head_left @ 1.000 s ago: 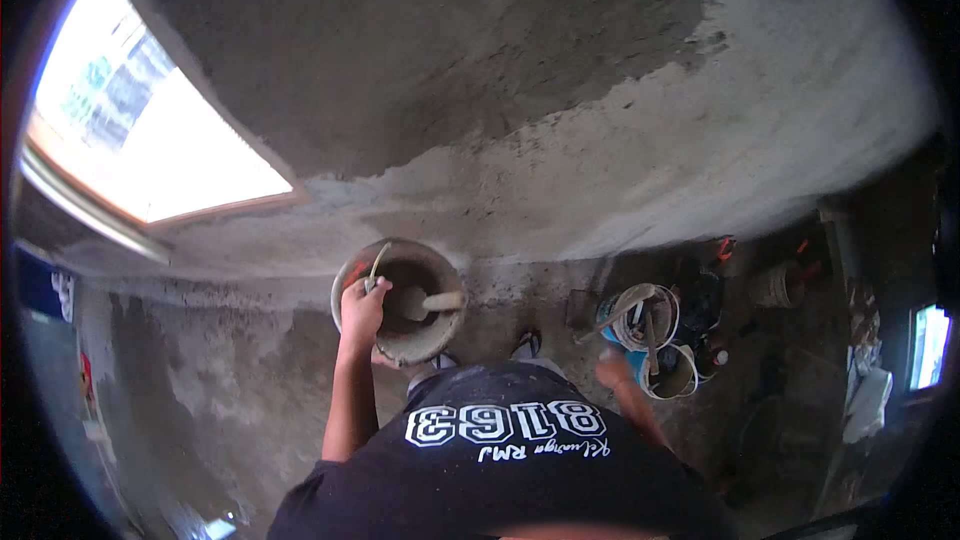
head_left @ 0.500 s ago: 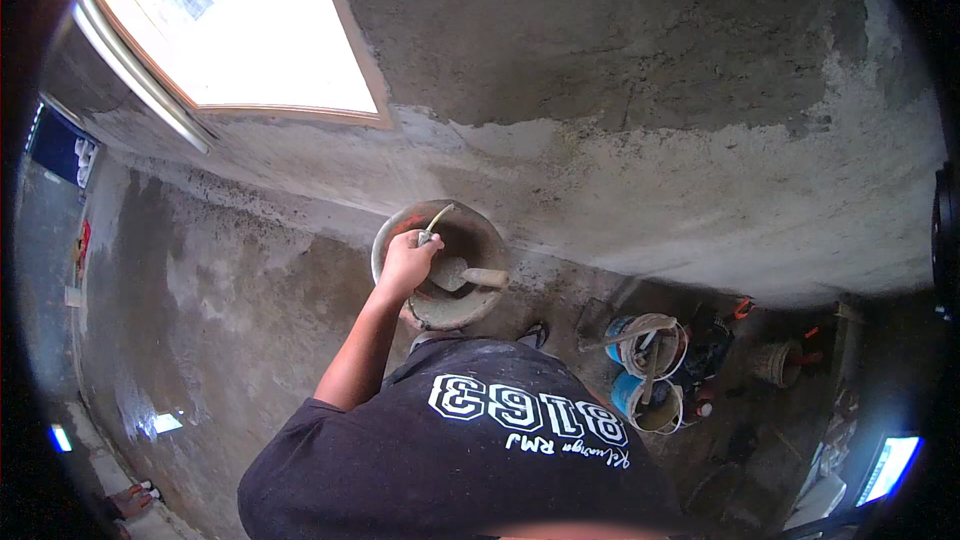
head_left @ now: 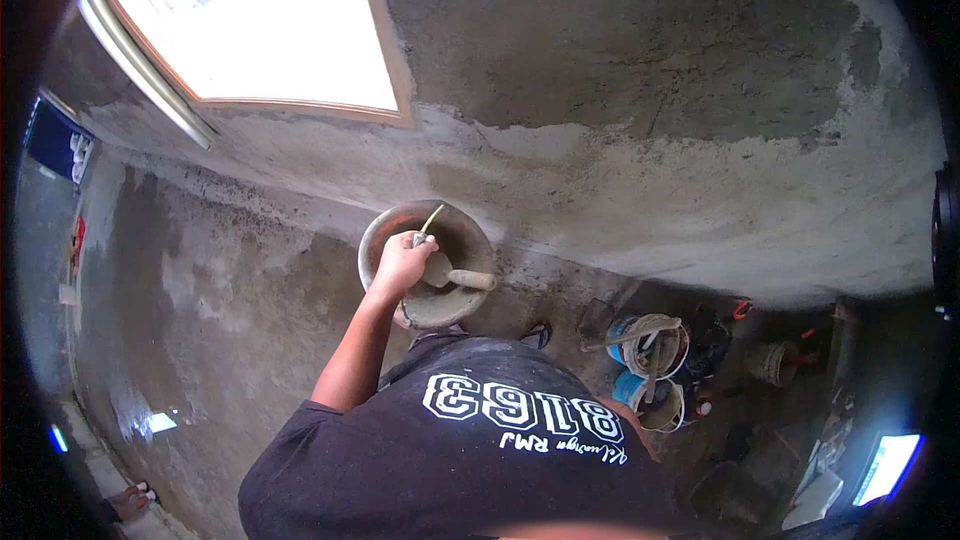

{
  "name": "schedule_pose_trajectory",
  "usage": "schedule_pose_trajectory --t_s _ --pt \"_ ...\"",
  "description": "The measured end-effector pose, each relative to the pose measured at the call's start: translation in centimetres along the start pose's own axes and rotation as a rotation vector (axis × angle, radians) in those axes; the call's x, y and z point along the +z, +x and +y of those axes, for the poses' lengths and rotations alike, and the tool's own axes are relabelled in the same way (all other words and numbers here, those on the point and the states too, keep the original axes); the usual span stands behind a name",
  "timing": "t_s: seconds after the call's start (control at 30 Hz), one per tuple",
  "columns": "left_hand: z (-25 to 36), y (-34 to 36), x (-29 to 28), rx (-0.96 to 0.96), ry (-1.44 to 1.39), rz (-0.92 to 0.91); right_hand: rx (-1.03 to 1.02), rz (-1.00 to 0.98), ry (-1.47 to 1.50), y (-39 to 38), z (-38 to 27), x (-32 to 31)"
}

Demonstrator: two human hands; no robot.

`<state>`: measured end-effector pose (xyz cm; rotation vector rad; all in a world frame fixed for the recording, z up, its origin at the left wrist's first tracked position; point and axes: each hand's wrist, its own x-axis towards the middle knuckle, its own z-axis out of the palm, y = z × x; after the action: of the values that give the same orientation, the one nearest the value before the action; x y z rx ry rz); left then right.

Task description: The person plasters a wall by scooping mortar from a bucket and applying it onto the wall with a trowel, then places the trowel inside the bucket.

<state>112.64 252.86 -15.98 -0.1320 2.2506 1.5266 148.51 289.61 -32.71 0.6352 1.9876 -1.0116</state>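
A round basin (head_left: 372, 275) with a grey, mortar-stained rim sits in front of me, close to the wall. My left hand (head_left: 403, 262) reaches over it, fingers closed on a thin yellow-green stick (head_left: 433, 217) with a greyish lower end; its exact kind is unclear. Beside that hand a trowel lies in the basin, its grey blade (head_left: 437, 270) inside and its pale handle (head_left: 472, 279) reaching over the right side. Only a strip of my right arm (head_left: 635, 422) shows past my dark shirt; the right hand is out of sight.
Two blue-and-white buckets (head_left: 618, 338) with tools in them stand on the floor to the right, and another bucket (head_left: 772, 364) lies farther right. Ahead rises a partly dark, damp-looking plastered wall (head_left: 620, 35) with a bright window (head_left: 270, 30). Someone's foot (head_left: 130, 500) shows at lower left.
In the view the basin and trowel have shifted slightly left, while the window has shifted right. My left hand still grips the stick. A strip of my right arm has come into view.
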Motion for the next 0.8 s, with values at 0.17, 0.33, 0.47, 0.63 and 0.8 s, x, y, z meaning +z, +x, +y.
schedule_pose_trajectory --t_s 0.17,0.33,0.47,0.63,0.8 --pt "-0.9 0.7 -1.2 0.038 -0.023 -0.002 0.011 0.060 0.071 -1.9 -1.3 1.2" --pt "-1.7 1.3 -2.3 0.079 -0.007 0.026 0.029 0.107 0.130 -3.5 -2.2 2.1" --pt "-2.5 2.2 -2.8 0.049 -0.020 0.033 0.052 0.145 0.187 -5.3 -2.3 3.0" --pt "-3.1 2.2 -4.1 0.027 -0.066 0.040 0.064 0.206 0.535 -6.7 -2.3 1.8" --pt "-3.6 1.7 -4.2 -0.026 -0.103 0.037 -0.388 -0.049 1.530 -7.9 -10.0 -4.8"
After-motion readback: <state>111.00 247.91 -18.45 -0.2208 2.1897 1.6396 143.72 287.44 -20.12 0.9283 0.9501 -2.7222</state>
